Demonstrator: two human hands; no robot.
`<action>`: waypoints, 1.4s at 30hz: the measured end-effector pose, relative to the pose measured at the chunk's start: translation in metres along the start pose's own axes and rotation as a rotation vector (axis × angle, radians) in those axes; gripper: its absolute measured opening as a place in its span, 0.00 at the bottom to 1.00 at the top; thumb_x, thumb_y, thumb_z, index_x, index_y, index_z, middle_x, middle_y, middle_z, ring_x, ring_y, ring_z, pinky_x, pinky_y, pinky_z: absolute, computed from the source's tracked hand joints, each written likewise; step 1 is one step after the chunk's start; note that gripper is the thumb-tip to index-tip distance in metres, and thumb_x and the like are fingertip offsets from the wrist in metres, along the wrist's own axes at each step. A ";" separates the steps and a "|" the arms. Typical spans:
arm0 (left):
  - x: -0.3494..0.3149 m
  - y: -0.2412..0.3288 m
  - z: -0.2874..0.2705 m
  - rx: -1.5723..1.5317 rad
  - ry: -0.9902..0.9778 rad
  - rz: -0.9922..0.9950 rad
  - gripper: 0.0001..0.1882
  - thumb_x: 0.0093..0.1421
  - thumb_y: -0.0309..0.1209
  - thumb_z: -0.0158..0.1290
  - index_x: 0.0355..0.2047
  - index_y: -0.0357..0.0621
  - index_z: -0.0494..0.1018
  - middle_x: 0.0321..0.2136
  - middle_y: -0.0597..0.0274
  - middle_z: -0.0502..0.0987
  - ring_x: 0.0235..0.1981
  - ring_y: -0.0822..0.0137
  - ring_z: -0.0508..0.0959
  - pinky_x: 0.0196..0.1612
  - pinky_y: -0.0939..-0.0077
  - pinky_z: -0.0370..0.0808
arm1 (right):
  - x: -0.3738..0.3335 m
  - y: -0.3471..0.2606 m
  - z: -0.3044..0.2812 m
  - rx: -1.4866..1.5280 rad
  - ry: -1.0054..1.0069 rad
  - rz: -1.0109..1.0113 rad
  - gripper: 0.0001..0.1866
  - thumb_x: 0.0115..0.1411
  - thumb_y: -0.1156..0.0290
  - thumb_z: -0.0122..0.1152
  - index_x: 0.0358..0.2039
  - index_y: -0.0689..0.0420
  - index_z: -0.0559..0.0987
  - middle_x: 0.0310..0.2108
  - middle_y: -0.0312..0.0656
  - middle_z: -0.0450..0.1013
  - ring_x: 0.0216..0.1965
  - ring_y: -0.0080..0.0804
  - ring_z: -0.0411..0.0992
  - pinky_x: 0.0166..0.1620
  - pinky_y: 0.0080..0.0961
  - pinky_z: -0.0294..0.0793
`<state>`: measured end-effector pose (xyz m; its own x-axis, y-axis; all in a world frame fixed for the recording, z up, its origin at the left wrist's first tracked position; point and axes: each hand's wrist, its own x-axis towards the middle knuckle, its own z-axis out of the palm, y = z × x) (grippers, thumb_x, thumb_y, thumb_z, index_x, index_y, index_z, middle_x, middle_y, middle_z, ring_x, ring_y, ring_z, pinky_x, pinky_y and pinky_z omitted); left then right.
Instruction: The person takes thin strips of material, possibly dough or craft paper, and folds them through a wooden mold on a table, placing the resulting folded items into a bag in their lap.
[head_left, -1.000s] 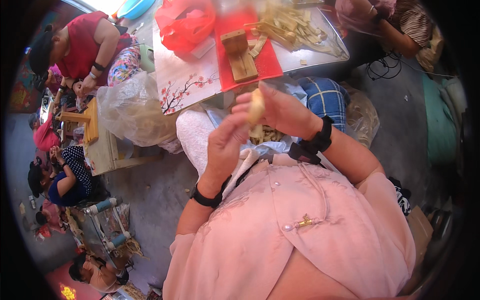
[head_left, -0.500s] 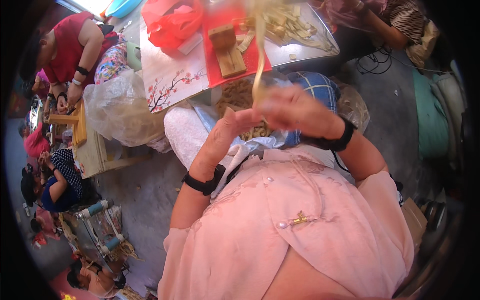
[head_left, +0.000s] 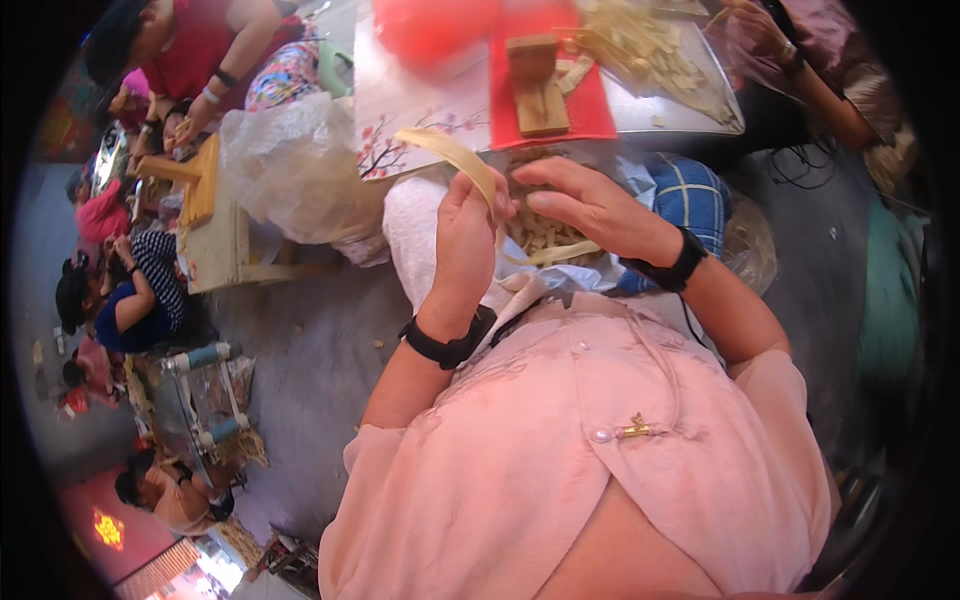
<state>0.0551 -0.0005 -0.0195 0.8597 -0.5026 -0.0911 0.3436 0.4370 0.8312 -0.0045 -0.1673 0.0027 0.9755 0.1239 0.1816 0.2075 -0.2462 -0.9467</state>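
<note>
My left hand (head_left: 468,235) is closed around a pale, flat strip (head_left: 455,150), which looks like a strip of plant fibre. Its upper end arches out to the left above the hand. My right hand (head_left: 600,205) is just to the right, fingers stretched and apart, with nothing visible in it. Below both hands, many short pale pieces (head_left: 555,238) lie on a cloth and plastic in my lap. In front, a wooden block tool (head_left: 540,88) rests on a red sheet (head_left: 590,112).
A table (head_left: 425,100) with a blossom pattern holds a red plastic bag (head_left: 425,30) and a pile of pale strips (head_left: 645,50). A clear plastic bag (head_left: 290,160) sits to the left beside a wooden bench (head_left: 225,250). Other people work at left and far right.
My hands have separated; the right one has let go of the strip. The strip, which hung upright between them, now curves leftward from my left hand. The view has shifted left.
</note>
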 end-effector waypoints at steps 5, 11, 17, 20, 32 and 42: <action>-0.004 -0.010 -0.005 0.303 -0.335 -0.191 0.09 0.65 0.29 0.40 0.35 0.38 0.68 0.25 0.69 0.68 0.27 0.77 0.66 0.35 0.81 0.67 | 0.011 -0.027 -0.008 0.653 -0.083 0.325 0.13 0.62 0.66 0.54 0.39 0.65 0.76 0.25 0.35 0.73 0.27 0.19 0.72 0.28 0.14 0.70; 0.012 -0.005 -0.025 0.525 -0.126 -0.050 0.13 0.66 0.34 0.43 0.39 0.36 0.71 0.34 0.63 0.75 0.37 0.73 0.74 0.42 0.83 0.68 | 0.004 -0.038 -0.013 -0.079 0.276 -0.329 0.08 0.58 0.76 0.56 0.39 0.60 0.77 0.37 0.43 0.71 0.39 0.35 0.71 0.40 0.24 0.71; 0.006 -0.001 -0.003 -0.194 -0.085 -0.489 0.13 0.66 0.33 0.40 0.42 0.36 0.68 0.38 0.54 0.74 0.40 0.64 0.76 0.45 0.73 0.74 | -0.012 -0.008 0.017 -0.178 0.092 -0.429 0.08 0.59 0.71 0.57 0.39 0.57 0.76 0.28 0.43 0.71 0.30 0.41 0.71 0.35 0.29 0.70; 0.006 -0.008 -0.006 -0.225 -0.048 -0.481 0.11 0.66 0.31 0.42 0.42 0.36 0.68 0.38 0.56 0.73 0.40 0.66 0.75 0.43 0.75 0.74 | -0.016 -0.007 0.016 0.026 0.080 -0.144 0.09 0.61 0.66 0.54 0.35 0.57 0.76 0.25 0.46 0.72 0.29 0.46 0.73 0.33 0.33 0.72; 0.007 0.013 0.030 1.284 -0.336 0.285 0.09 0.58 0.23 0.46 0.38 0.35 0.70 0.31 0.51 0.73 0.33 0.55 0.73 0.36 0.65 0.70 | -0.001 0.004 -0.005 -0.102 0.328 -0.165 0.07 0.62 0.70 0.52 0.29 0.59 0.69 0.25 0.43 0.67 0.29 0.37 0.70 0.32 0.27 0.69; 0.029 0.016 0.028 1.146 -0.185 0.837 0.11 0.48 0.19 0.48 0.34 0.38 0.70 0.29 0.50 0.71 0.34 0.49 0.71 0.37 0.61 0.69 | 0.012 -0.022 -0.012 -0.127 0.281 -0.193 0.09 0.64 0.68 0.49 0.38 0.60 0.70 0.26 0.45 0.71 0.22 0.40 0.70 0.27 0.31 0.69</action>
<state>0.0753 -0.0293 0.0063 0.5618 -0.5295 0.6357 -0.7968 -0.1397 0.5878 0.0033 -0.1718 0.0291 0.8959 -0.0846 0.4360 0.3795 -0.3640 -0.8506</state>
